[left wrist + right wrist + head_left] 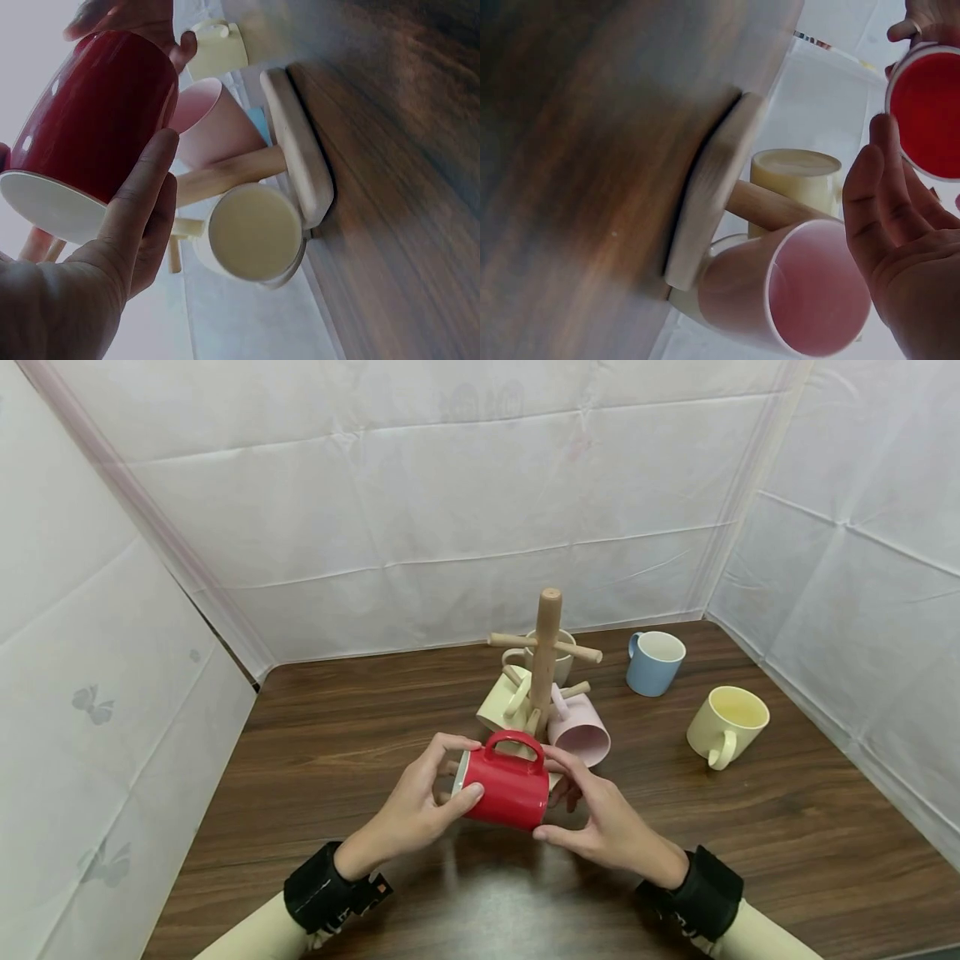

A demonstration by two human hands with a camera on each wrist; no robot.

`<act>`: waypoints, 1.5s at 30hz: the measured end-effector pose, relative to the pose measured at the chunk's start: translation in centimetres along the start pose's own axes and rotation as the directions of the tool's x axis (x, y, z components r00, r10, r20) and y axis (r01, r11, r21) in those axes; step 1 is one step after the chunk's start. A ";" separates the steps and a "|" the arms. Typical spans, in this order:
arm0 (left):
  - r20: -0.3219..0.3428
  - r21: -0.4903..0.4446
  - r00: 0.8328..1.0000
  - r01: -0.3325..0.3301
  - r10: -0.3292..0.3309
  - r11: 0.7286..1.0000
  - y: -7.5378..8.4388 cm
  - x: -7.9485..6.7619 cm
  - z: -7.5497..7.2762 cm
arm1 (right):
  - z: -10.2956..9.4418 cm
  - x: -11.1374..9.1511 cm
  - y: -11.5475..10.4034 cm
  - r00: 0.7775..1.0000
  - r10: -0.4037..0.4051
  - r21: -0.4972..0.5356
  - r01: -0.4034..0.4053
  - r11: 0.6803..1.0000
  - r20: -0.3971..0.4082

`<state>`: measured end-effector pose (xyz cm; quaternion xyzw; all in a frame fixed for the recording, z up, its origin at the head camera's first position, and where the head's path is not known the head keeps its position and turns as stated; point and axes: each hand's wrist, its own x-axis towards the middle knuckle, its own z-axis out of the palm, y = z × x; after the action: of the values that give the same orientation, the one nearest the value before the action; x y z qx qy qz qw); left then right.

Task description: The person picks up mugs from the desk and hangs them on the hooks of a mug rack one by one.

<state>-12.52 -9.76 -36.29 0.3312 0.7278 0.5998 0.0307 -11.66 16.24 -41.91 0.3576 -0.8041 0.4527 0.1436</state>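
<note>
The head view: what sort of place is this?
Probably a screened-off work area, perhaps set up for practice or filming: pale creased sheeting rises around three sides of a brown table, which holds a wooden mug stand, and black straps circle both wrists.

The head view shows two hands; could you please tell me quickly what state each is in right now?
Left hand: closed, holding the red mug at one end.
Right hand: closed, holding the same mug's other end.
</note>
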 end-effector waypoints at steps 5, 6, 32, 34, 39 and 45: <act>0.005 -0.025 1.000 0.006 -0.006 1.000 -0.3 0.1 0.5 | 0.6 -0.6 1.4 0.999 -0.037 -0.003 0.037 0.999 -0.014; 0.005 -0.028 1.000 0.004 -0.004 1.000 -0.4 0.1 0.5 | 0.6 -0.6 1.5 0.999 -0.044 -0.006 0.044 0.999 -0.015; -0.001 0.108 1.000 -0.027 0.027 0.994 -5.5 1.3 0.8 | -1.3 0.5 -1.2 0.998 -0.026 -0.026 0.025 0.999 -0.052; -0.003 0.133 1.000 -0.025 0.026 0.991 -5.7 1.3 0.8 | -1.5 0.8 -2.0 0.998 -0.017 -0.016 0.016 1.000 -0.055; -0.002 0.142 1.000 -0.009 0.009 0.990 -6.2 1.7 0.8 | -1.7 0.9 -2.3 0.998 0.023 -0.015 -0.024 1.000 -0.060; 0.014 0.099 1.000 0.014 -0.016 0.995 -6.5 1.9 1.0 | -1.6 0.8 -2.4 0.996 0.048 -0.014 -0.050 0.999 -0.078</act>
<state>-16.48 -8.31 -41.72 0.3314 0.7587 0.5604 0.0242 -10.69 16.47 -39.10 0.3189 -0.8101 0.4630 0.1664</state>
